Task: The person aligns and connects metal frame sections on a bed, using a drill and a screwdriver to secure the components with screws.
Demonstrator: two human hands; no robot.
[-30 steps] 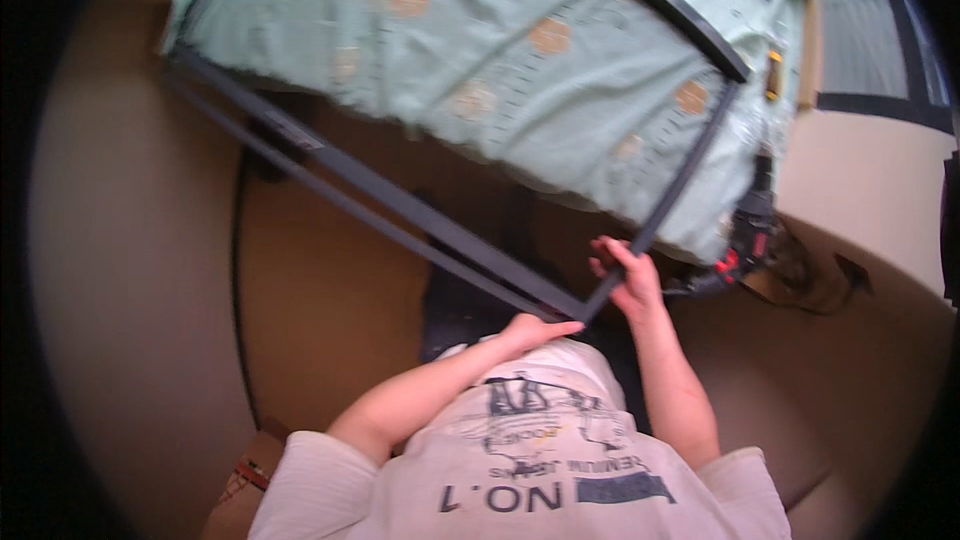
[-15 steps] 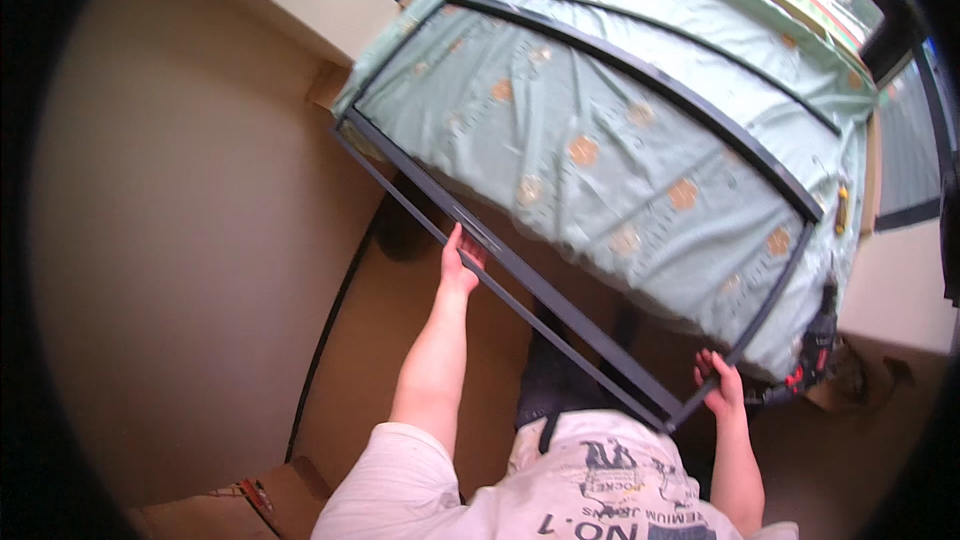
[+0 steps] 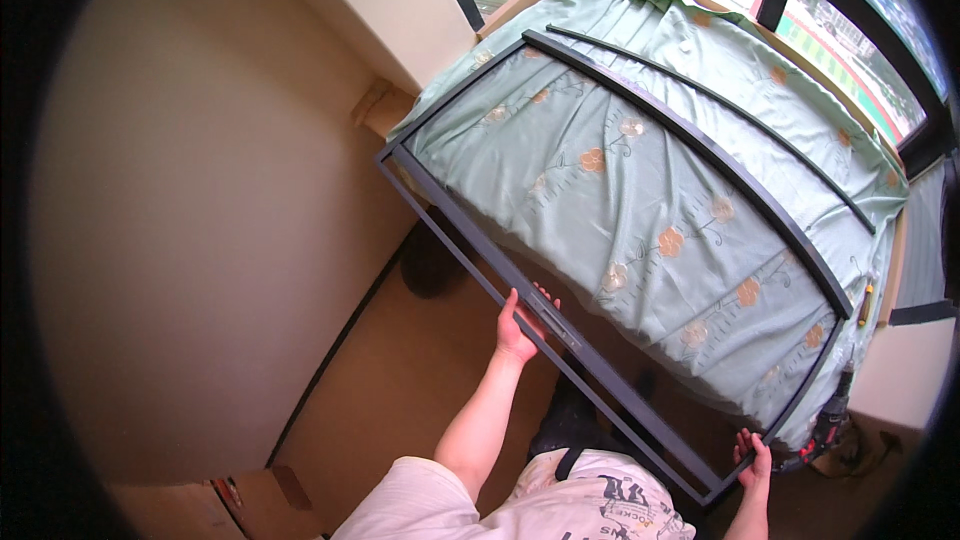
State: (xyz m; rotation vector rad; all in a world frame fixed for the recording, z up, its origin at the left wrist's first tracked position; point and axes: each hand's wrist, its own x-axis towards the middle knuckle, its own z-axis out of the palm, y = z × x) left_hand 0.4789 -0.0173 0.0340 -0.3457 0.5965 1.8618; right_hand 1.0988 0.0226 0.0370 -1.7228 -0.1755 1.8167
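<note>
A large dark grey rectangular frame [image 3: 640,408], with what looks like fine mesh stretched inside it, lies slanted across my front. Its far rail rests over a pale green flowered cloth [image 3: 560,165], and its near side hangs past the cloth's edge close to my body. My left hand [image 3: 522,328] is closed round the near double rail around its middle, thumb on top and fingertips showing in the gap. Near the right front corner, my right hand [image 3: 753,457] grips the short side rail with curled fingers.
Beyond the frame, a thin dark strip [image 3: 715,97] lies on the cloth. A yellow-handled tool [image 3: 866,302] and a black-and-red power drill [image 3: 828,427] sit at the right edge. Windows [image 3: 840,70] stand behind, a wall [image 3: 190,240] rises at left, and cardboard [image 3: 170,510] lies lower left.
The whole scene has shifted down and right in the picture as my view turned. Both hands keep their grip on the frame, which shows little movement against the cloth.
</note>
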